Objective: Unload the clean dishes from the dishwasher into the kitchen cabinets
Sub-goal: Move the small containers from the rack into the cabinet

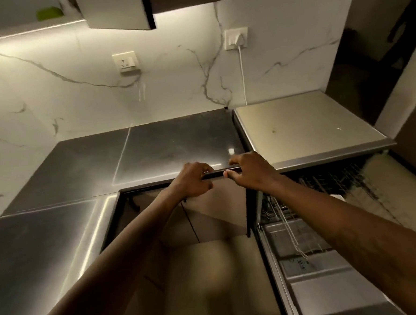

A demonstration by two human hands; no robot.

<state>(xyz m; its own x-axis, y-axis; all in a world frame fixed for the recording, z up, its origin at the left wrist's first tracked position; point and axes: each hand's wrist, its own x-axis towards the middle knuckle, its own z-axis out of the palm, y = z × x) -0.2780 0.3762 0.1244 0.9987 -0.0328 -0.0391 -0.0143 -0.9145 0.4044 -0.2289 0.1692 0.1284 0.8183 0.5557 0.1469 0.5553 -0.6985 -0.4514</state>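
Left hand (194,182) and right hand (249,172) both pinched the slim dark bar (219,174) at the grey steel tabletop (171,140) edge, probably a cabinet front. The open wire-racked dishwasher (325,181) sat at 4 o'clock. I'd pull evenly with both hands so it wouldn't jam.

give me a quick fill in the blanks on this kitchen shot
1. Hands holding the thin dark bar, counting left hand and right hand: ____.
2. The wire racks belong to the open ____.
3. The cable hanging from the plugged socket is ____.
4. The object at top left is ____.

Missing words: two; dishwasher; white; green
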